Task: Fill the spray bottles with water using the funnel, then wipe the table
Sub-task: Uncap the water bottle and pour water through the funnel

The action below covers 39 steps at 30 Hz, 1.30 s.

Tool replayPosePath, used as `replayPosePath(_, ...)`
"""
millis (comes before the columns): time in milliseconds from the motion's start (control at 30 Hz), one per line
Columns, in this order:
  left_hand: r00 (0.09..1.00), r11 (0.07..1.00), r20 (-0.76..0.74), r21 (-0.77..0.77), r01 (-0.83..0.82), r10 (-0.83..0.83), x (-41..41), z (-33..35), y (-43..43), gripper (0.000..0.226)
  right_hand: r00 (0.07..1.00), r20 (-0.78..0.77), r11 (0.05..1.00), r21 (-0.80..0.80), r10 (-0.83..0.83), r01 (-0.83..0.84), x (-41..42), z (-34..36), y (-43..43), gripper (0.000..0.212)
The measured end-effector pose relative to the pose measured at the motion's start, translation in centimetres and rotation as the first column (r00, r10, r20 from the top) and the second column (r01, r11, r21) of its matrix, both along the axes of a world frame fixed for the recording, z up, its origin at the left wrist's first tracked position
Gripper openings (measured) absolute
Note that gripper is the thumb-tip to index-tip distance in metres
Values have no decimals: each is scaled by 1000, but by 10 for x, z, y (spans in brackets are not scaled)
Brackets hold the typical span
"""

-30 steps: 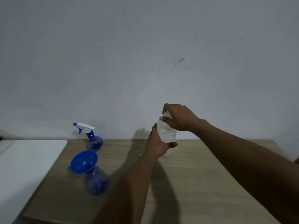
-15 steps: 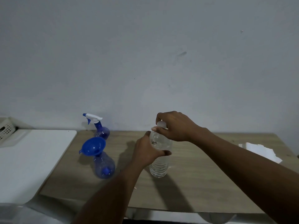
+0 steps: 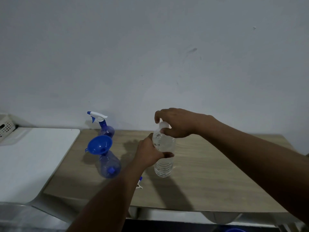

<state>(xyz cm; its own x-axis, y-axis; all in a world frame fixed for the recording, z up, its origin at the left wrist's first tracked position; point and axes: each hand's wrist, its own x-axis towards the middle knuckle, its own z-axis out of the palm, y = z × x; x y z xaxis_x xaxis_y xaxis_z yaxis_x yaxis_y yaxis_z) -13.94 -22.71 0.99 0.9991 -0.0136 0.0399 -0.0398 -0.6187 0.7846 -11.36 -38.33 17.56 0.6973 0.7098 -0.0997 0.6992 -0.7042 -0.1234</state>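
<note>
— Any brand or writing legible?
— None readable: clear water bottle (image 3: 163, 154) unlabelled, upright on the wooden table (image 3: 209, 173), near centre.

— Left hand (image 3: 148, 154)?
— Wrapped round the bottle's middle from the left, thumb across the near side, forearm reaching in from the near edge.

— Right hand (image 3: 175, 123)?
— Arched over the top, fingertips (image 3: 157, 117) curled down about the white cap (image 3: 163, 124), wrist raised, arm stretched in from the right.

— Spray bottles?
— Two, both blue, left of the water bottle. Nearer spray bottle (image 3: 108, 164) topless, blue funnel (image 3: 99, 144) seated in its neck and tilted left. Far spray bottle (image 3: 104, 128) against the wall (image 3: 150, 56), white trigger head fitted, nozzle pointing left.

— Anything else on the table?
— Small white-and-blue piece (image 3: 140, 182) partly hidden behind the left forearm; identity unclear.

— Surroundings?
— White surface (image 3: 33, 156) adjoining on the left; pale slotted basket (image 3: 5, 128) at far left.
</note>
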Motion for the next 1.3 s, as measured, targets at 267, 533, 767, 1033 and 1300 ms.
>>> replayPosePath(267, 1000, 999, -15, 45, 5, -4, 1, 0, -3, 94, 1000, 13, 999, -29, -17, 17, 7, 3, 6, 26)
replayPosePath(533, 999, 1000, -35, -4, 4, -4, 0, 0, -1, 97, 995, 60, 995, 62, -84, 80, 7, 2, 5, 34)
replayPosePath(767, 1000, 998, -6, -66, 16, -16, -5, 7, 1, 89, 950, -34, 833, 472, -311, 289, 17, -3, -37, 33)
replayPosePath(1033, 1000, 998, 7, -59, -7, 7, -9, 10, 0, 93, 732, -348, 776, 19, -586, 631, -12, -188, -81, 41)
replayPosePath(1300, 1000, 999, -12, -46, -2, 1, -10, 12, -1, 93, 714, -399, 769, 35, -574, 638, -40, -265, -82, 19)
